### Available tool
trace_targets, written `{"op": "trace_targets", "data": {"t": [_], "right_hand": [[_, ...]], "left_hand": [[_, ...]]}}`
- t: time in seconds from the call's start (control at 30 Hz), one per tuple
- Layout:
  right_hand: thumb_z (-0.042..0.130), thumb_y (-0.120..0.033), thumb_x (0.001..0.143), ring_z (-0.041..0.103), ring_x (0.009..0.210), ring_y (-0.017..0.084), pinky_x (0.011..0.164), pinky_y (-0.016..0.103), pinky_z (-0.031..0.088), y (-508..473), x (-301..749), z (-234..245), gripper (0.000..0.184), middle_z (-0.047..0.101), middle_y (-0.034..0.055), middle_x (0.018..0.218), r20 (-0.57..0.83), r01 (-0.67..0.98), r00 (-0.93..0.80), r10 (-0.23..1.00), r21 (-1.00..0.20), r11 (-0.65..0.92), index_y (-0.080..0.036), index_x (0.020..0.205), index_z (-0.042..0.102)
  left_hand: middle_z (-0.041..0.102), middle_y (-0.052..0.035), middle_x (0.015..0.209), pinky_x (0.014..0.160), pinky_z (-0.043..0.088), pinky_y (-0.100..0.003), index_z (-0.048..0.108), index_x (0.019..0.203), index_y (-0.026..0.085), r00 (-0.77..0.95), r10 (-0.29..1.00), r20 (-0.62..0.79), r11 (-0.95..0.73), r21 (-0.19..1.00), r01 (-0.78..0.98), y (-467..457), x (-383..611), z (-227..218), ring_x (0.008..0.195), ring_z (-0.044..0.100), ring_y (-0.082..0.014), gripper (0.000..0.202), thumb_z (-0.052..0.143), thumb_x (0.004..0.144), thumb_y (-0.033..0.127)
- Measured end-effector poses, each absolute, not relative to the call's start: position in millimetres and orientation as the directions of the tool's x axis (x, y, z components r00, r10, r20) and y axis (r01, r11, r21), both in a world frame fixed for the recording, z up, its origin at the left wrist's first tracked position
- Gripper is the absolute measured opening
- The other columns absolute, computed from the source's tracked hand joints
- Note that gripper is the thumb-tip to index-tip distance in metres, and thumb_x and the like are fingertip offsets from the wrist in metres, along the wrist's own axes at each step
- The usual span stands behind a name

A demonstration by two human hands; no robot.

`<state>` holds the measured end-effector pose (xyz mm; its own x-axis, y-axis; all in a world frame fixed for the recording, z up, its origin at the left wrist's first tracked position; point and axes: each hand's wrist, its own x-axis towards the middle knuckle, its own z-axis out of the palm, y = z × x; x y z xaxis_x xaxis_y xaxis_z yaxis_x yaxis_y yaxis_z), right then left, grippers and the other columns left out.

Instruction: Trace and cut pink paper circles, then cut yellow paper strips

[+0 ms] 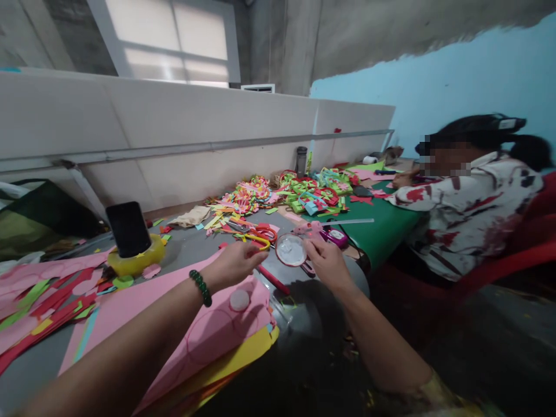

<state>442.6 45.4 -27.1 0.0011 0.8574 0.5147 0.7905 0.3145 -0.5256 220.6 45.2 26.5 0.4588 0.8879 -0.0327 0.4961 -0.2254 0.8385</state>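
Observation:
My right hand [326,262] pinches the rim of a small round clear lid [291,250] held just above the grey table [191,246]. My left hand [238,262], with a green bead bracelet at the wrist, is closed in a loose pinch right beside the lid; what its fingers hold is hidden. Under my left forearm lies a pink paper sheet [217,330] with drawn circles and a cut-out hole, on top of a yellow sheet [243,359]. Red-handled scissors [266,233] lie just beyond my hands.
A black phone [128,228] stands in a yellow tape roll. Red, pink and green paper strips [47,301] lie at left. Colourful paper crafts [304,194] pile up beyond. Another person [469,197] sits at right over a green sheet [382,229]. A white partition [174,139] backs the table.

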Motion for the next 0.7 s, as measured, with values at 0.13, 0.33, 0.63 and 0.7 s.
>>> {"op": "trace_targets", "data": {"t": [0.13,0.33,0.63,0.7], "right_hand": [[0.037,-0.043,0.087,0.040,0.050,0.012,0.048,0.024,0.030,43,440,-20,0.040,0.039,-0.0027,0.051,0.477,0.679,-0.017,0.879,-0.640,0.360,-0.020,0.054,0.041],[0.039,-0.046,0.085,0.038,0.050,0.012,0.047,0.025,0.028,50,446,-26,0.042,0.036,-0.0029,0.050,0.455,0.609,-0.005,0.890,-0.705,0.364,-0.021,0.052,0.036],[0.037,-0.059,0.085,0.060,0.067,0.020,0.058,0.027,0.039,54,481,-30,0.047,0.066,0.0050,0.073,0.443,0.765,0.264,0.857,-0.637,0.094,-0.020,0.081,0.063],[0.047,-0.062,0.079,0.061,0.078,0.023,0.064,0.029,0.040,59,490,-34,0.048,0.068,0.0089,0.092,0.467,0.871,0.327,0.822,-0.487,-0.069,-0.020,0.092,0.065]], "left_hand": [[0.058,-0.0007,0.065,0.053,0.044,-0.022,0.057,0.071,0.013,0.443,0.885,-0.144,-0.019,0.939,0.343,62,240,10,0.050,0.052,-0.0080,0.034,0.046,0.088,0.041],[0.058,0.0002,0.062,0.058,0.049,-0.023,0.056,0.067,0.012,0.509,0.823,-0.252,0.170,0.965,0.202,80,256,4,0.056,0.058,-0.0089,0.028,0.053,0.088,0.030],[0.062,-0.0060,0.100,0.071,0.053,-0.034,0.059,0.104,0.013,0.414,0.846,-0.335,0.238,0.933,0.270,112,264,2,0.083,0.062,-0.0160,0.023,0.056,0.088,0.029],[0.060,-0.0079,0.109,0.076,0.053,-0.037,0.056,0.112,0.014,0.338,0.880,-0.334,0.244,0.928,0.281,125,267,-3,0.090,0.061,-0.0185,0.029,0.056,0.088,0.031]]}}
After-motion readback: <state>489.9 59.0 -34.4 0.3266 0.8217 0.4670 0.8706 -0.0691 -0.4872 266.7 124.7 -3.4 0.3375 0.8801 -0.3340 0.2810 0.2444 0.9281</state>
